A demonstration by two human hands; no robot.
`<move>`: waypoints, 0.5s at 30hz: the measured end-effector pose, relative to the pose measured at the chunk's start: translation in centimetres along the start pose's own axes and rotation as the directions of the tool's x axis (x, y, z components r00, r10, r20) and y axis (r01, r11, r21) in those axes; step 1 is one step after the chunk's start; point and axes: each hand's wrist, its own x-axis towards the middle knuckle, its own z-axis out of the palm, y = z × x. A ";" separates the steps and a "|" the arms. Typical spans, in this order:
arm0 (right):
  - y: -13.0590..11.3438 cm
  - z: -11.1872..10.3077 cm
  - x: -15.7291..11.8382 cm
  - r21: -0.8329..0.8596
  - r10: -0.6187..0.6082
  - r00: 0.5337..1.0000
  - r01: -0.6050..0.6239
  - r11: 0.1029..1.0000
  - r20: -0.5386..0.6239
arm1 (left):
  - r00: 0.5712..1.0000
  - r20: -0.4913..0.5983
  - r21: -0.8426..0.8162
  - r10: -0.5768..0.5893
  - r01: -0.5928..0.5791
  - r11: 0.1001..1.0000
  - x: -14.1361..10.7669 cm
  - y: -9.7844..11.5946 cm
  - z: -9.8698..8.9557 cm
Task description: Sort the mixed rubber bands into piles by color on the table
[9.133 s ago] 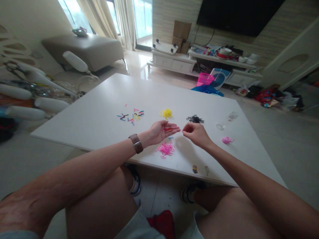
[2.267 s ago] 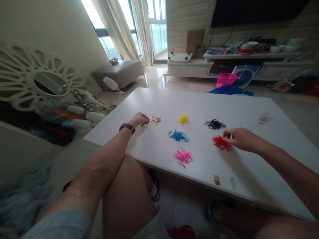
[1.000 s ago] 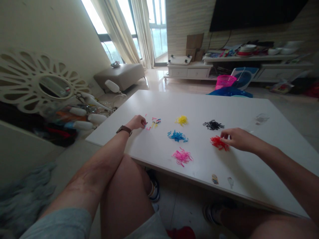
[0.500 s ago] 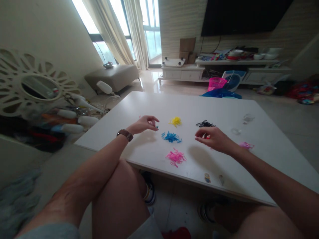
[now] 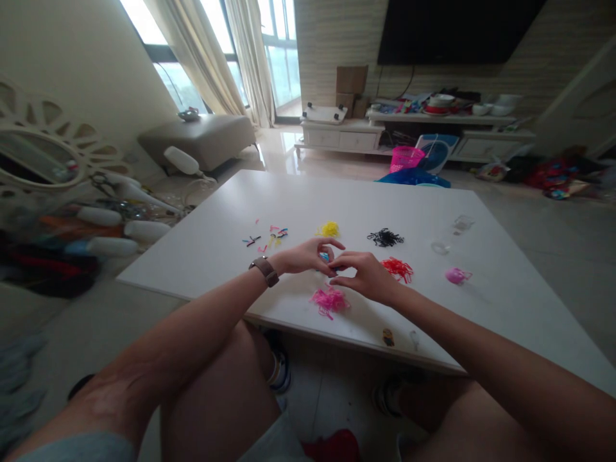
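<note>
My left hand, with a brown watch on its wrist, is closed in a pinch over the middle of the white table. Its fingertips meet those of my right hand, also closed; whatever lies between them is too small to make out. Blue rubber bands show between the left fingers, most of their pile hidden behind the hands. Just in front lies a pile of pink bands. Red bands are beside the right hand, with yellow bands and black bands farther back.
Mixed short coloured pieces lie on the table's left. To the right are a pink-purple item, a clear ring and a clear small box. A minion figure sits near the front edge.
My right hand has moved left from the red bands to meet my left hand, which has come right over the blue pile. The mixed pieces and red pile are now uncovered.
</note>
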 end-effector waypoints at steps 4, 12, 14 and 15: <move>-0.2 0.1 -0.1 0.025 0.062 0.998 -0.062 0.998 -0.004 | 1.000 0.009 -0.059 -0.029 0.029 0.998 -0.3 -0.3 -0.7; 0.5 1.2 0.9 0.300 0.263 0.964 -0.265 0.916 0.050 | 0.998 0.052 -0.008 -0.039 0.039 0.999 -1.1 -0.1 -1.8; 1.2 1.5 1.5 0.410 0.340 0.933 -0.358 0.839 0.120 | 0.997 0.048 0.020 -0.053 0.053 0.998 -1.3 0.0 -2.1; 1.6 1.6 1.8 0.454 0.374 0.915 -0.401 0.796 0.152 | 0.997 0.042 0.036 -0.060 0.058 0.998 -1.4 0.0 -2.4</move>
